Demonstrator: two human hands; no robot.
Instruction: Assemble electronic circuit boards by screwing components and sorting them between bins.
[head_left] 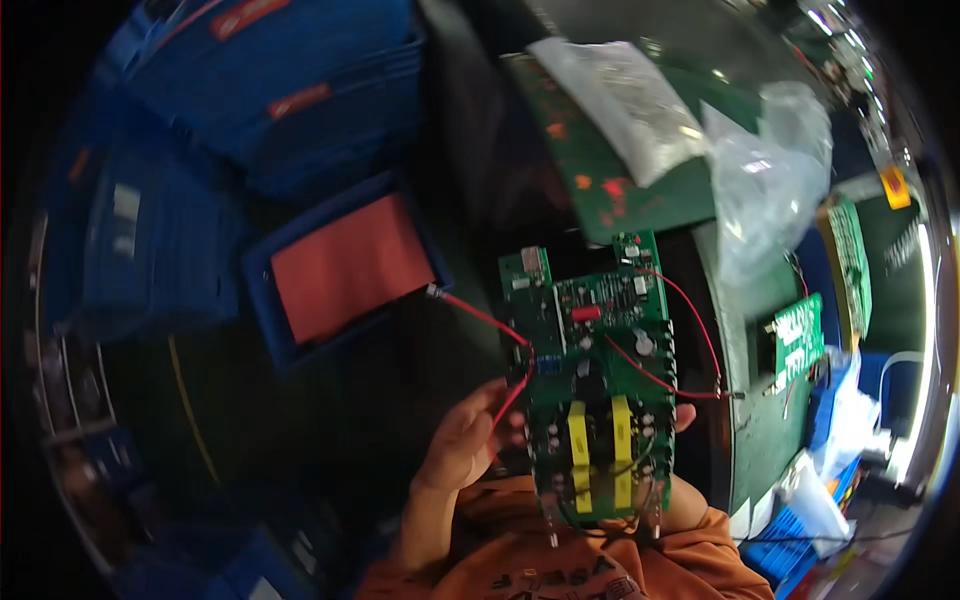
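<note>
A long green circuit board assembly (603,297) is held up in front of my body, crowded with small parts. Yellow-wrapped transformers (622,440) stand in two rows on its near half. My left hand (462,436) grips its left edge. On the opposite edge is my right hand (685,416), mostly hidden behind the board, with only fingertips showing. A thick red wire (478,314) with a metal lug sticks out to the left, and thinner red wires (708,325) loop out on the right. Black leads hang at the near end.
A blue bin (262,302) with a reddish sheet lies left of the board; stacked blue crates (330,90) rise behind it. Plastic bags (640,105) rest on the green bench at the far right. Another green board (798,338) stands on the bench to my right.
</note>
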